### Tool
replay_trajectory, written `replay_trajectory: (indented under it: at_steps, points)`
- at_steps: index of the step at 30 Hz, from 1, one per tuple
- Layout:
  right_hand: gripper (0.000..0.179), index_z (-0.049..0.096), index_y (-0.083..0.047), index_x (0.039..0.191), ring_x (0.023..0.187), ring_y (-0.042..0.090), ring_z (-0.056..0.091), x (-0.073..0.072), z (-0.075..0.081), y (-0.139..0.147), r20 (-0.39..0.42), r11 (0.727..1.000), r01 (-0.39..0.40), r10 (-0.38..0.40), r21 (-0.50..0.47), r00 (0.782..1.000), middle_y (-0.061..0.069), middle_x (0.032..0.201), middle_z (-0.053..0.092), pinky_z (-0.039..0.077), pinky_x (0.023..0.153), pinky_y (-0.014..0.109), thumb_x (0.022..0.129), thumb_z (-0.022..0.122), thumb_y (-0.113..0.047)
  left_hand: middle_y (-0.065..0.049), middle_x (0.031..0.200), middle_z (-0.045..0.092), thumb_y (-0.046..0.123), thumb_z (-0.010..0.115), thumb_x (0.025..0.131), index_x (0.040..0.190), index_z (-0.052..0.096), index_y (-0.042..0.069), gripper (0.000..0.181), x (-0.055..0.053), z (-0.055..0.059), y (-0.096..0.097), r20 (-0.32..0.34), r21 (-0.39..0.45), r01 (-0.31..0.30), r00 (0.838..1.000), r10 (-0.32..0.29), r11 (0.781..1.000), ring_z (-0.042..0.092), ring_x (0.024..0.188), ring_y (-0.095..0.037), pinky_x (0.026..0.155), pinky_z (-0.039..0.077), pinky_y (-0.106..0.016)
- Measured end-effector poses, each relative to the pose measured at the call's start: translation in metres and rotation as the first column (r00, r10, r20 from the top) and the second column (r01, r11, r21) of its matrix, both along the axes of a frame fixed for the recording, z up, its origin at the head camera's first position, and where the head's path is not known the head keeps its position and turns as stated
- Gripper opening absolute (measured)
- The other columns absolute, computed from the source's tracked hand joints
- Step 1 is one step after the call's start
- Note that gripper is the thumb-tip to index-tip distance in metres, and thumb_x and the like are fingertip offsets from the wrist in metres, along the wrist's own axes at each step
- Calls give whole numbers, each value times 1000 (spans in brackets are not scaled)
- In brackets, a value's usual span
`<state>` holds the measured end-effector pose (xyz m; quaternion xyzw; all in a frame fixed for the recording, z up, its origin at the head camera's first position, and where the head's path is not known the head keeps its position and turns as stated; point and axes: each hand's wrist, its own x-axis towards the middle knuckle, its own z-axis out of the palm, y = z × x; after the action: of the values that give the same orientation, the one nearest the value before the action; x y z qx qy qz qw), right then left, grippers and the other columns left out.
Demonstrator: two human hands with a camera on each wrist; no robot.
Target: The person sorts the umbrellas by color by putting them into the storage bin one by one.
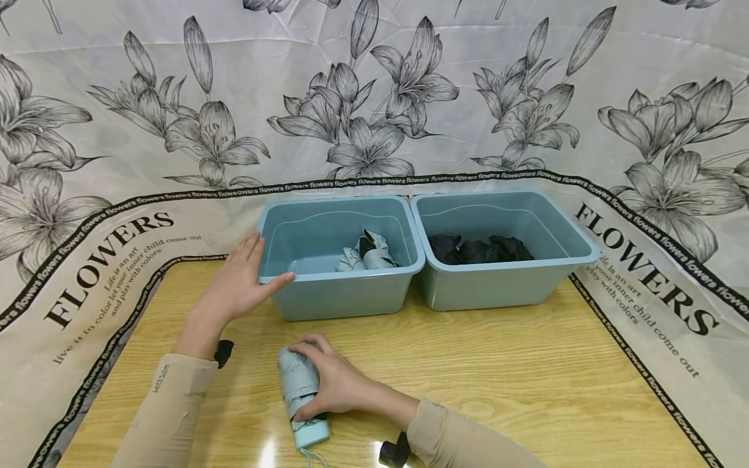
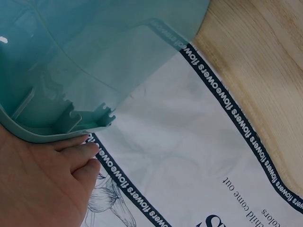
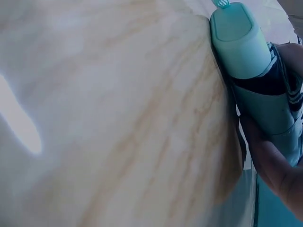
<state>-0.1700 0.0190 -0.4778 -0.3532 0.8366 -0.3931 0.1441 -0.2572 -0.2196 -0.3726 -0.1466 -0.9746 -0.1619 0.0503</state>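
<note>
A light blue folded umbrella (image 1: 304,386) lies on the table, its mint handle (image 3: 239,45) and wrist cord toward the near side. My right hand (image 1: 339,380) grips it from the right, with fingers over its far end and the thumb lower on the wrapped cloth. My left hand (image 1: 240,279) rests with straight fingers along the left side of the left bin (image 1: 342,296), the thumb over its front rim. Inside that bin is a pale grey-blue bundle (image 1: 377,253) with a black part, its lower portion hidden by the front wall.
A second blue-grey bin (image 1: 488,289) stands to the right of the first, close beside it, with dark crumpled bundles (image 1: 480,251) inside. A flower-printed cloth (image 1: 328,91) hangs behind and borders the wood-grain table (image 1: 468,364) on both sides.
</note>
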Motion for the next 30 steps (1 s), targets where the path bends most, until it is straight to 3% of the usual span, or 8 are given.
replay_trajectory:
  at_steps: [9, 23, 26, 30]
  points:
    - [102, 39, -24, 160, 141, 17, 41, 4, 1, 4, 70, 998, -2, 7, -67, 998, 4, 163, 27, 47, 105, 29, 74, 95, -20, -25, 172, 8, 77, 45, 97, 163, 14, -8, 112, 1, 0, 0, 7, -10, -2, 1000, 2, 1000, 8, 159, -43, 128, 12, -59]
    - [107, 41, -28, 160, 138, 16, 42, 6, 8, 19, 113, 972, 87, -64, -217, 992, -1, 162, 29, 45, 107, 32, 69, 95, -12, -26, 172, 8, 76, 46, 97, 163, 14, -9, 111, 1, 2, 0, -2, -6, 1, 1000, -1, 1000, 9, 159, -43, 128, 13, -60]
    - [106, 41, -28, 159, 136, 18, 43, 6, 16, 25, 137, 957, 93, -57, -275, 989, -2, 162, 27, 51, 101, 30, 70, 94, -8, -26, 172, 8, 75, 46, 98, 163, 14, -9, 111, 2, 2, 0, 1, -10, -1, 1000, 1, 1000, 9, 158, -44, 128, 13, -60]
    - [105, 41, -26, 160, 131, 22, 47, 7, 28, 31, 167, 929, 94, -36, -358, 985, 2, 165, 23, 62, 82, 30, 71, 91, -1, -27, 171, 8, 75, 46, 98, 163, 13, -9, 110, 3, 4, 1, 12, -18, -1, 1000, 1, 1000, 8, 158, -45, 128, 13, -60]
